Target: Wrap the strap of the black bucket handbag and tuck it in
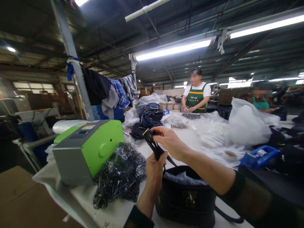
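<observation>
Head view: the left hand (154,169) grips a black strap (154,146) in a closed fist, directly above a dark handbag (187,198) standing on the white table (114,212). The right hand (169,142) pinches the strap's upper end between thumb and fingertips. A green machine (87,148) sits left, beside bagged straps (121,174). Across the table, a person in a green apron (196,98) stands under strip lights.

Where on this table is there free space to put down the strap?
Bare white table shows between the right hand and the clear plastic bags. A narrow strip lies near the edge below the plastic-wrapped bundle. It is crowded around the green machine, the dark handbag and the blue tape dispenser.
</observation>
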Tool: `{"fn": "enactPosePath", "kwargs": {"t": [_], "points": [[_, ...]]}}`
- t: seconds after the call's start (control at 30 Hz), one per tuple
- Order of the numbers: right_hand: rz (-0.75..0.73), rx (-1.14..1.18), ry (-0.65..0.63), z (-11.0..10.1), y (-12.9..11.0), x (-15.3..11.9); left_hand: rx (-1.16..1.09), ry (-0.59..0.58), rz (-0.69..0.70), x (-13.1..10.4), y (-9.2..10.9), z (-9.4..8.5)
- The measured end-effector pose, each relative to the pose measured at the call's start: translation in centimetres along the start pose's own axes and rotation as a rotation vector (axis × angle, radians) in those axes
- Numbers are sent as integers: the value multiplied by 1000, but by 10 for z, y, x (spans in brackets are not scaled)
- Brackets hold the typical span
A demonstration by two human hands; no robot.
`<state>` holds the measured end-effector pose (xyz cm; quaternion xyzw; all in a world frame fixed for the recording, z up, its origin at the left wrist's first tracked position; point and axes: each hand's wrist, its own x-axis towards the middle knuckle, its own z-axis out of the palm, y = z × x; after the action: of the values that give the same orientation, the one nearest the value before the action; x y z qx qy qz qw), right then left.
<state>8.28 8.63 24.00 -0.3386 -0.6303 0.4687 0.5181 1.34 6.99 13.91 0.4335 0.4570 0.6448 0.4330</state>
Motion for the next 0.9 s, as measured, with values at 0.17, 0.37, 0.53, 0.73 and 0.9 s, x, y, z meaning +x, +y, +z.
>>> {"fn": "enactPosePath", "kwargs": {"t": [0.17,0.37,0.53,0.73,0.9], "points": [[135,-199,-379,-43,20,-21,-186,-57,-86,-2,6,-7],[37,-439,-381,-64,64,-35,-272,-93,-74,-3,7,-11],[-505,-943,-152,-59,74,-43,-286,-91,-92,-3,5,-9],[-979,-1263,45,-46,78,-55,-317,-93,-129,-4,7,-11],[-939,-1227,38,-42,82,-59,-314,-114,-141,-4,7,-15]]}}
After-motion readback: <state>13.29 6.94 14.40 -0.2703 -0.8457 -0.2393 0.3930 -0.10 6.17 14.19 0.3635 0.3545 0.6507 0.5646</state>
